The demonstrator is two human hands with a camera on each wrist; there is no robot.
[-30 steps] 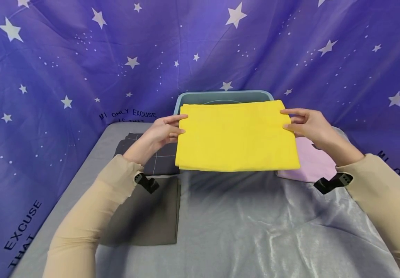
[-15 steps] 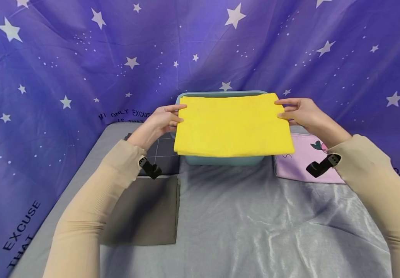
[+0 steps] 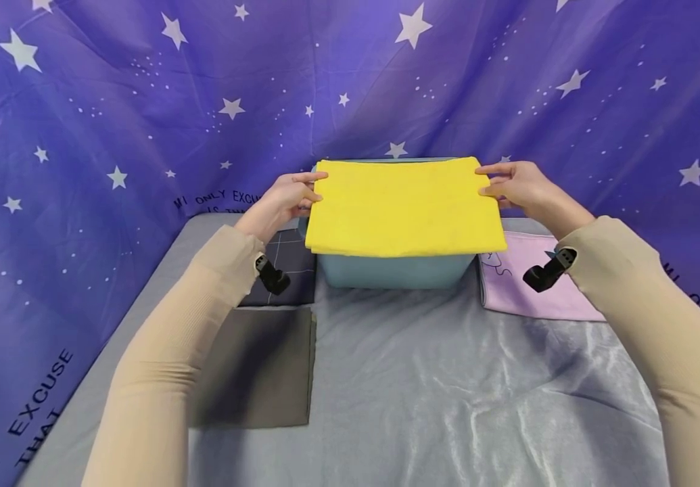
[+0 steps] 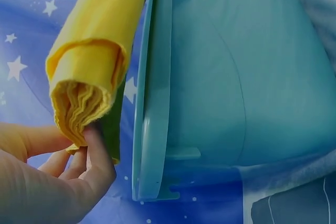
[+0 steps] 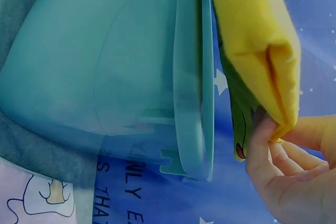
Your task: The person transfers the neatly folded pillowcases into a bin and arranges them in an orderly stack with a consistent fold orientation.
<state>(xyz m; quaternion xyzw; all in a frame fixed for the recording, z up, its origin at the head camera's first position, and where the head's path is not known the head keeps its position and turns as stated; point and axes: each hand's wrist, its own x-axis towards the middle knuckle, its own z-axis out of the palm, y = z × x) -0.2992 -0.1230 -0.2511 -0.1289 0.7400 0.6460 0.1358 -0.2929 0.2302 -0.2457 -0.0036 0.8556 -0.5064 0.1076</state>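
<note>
Both hands are pinching the yellow cloth (image 3: 407,210), left hand (image 3: 279,201) at one short end and right hand (image 3: 526,186) at the other. It's folded into a thick stack and held up over the teal bin (image 3: 395,272). Both wrist views show a gap between the cloth's ends and the rim; can't tell about the middle. The cloth blocks nearly the whole mouth of the bin, so no clue what's inside. There's also some green on the cloth's underside (a print or another layer, hard to say).

Left sleeve (image 3: 149,379) covers part of the dark checked cloth (image 3: 297,267) and the edge of the brown cloth (image 3: 270,372) just in front of it. Over on the right, the pink cloth (image 3: 535,291) has a drawing on it, but the right sleeve (image 3: 642,304) and wrist camera (image 3: 547,270) cut into it.

Worktop (image 3: 416,379) is draped in shiny grey fabric, pretty rumpled on the right. Purple curtain (image 3: 350,67) with white stars behind and down the sides, and its lettering is partly lost in folds.
</note>
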